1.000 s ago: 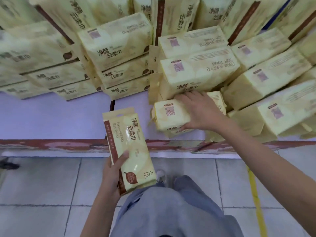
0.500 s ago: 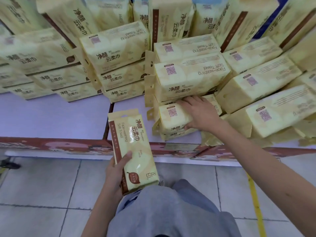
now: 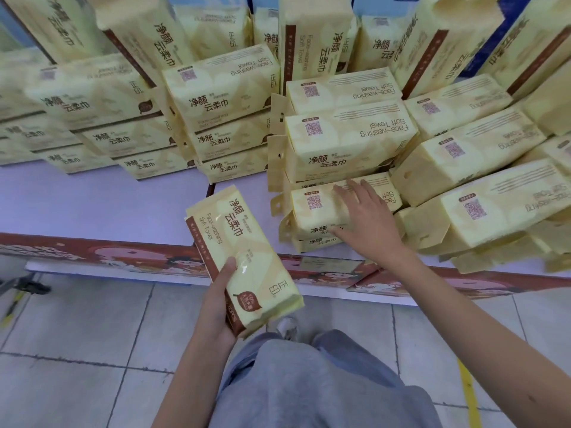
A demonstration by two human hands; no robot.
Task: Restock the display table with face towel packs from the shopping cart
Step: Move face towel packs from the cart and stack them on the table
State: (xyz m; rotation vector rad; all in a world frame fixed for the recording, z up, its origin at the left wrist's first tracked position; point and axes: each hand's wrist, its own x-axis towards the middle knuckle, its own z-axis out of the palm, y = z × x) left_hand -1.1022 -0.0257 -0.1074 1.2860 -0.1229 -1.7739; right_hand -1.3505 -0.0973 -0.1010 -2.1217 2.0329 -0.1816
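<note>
Face towel pack [image 3: 247,257], cream with a brown side band, held above the front edge of the display table [image 3: 108,205]. The left hand [image 3: 220,304] grips its near end, thumb across the printed face, the other fingers hidden behind the pack. The pack's long axis runs away from the person and slants left, with its far end over the lilac tabletop.

The right hand [image 3: 370,223] lies flat on the top pack [image 3: 315,211] of a low front stack [image 3: 312,242], fingers straight and slightly spread. This stack sits just right of the held pack.

Packs on the table lie with their long axes across the view, roughly at a right angle to the held one. A quarter turn is therefore probably needed before it is set down.

Lilac tabletop shows directly beyond and left of the held pack, between it and the three-high stacks [image 3: 228,131] further back. The left hand is the nearer to that gap, while the right rests on the low stack. Likely step: placing the held pack beside or upon the low stack.

Taller upright packs [image 3: 315,41] line the rear. Shopping cart not in view. Grey trousers [image 3: 309,390] and tiled floor [image 3: 77,319] fill the foreground.
</note>
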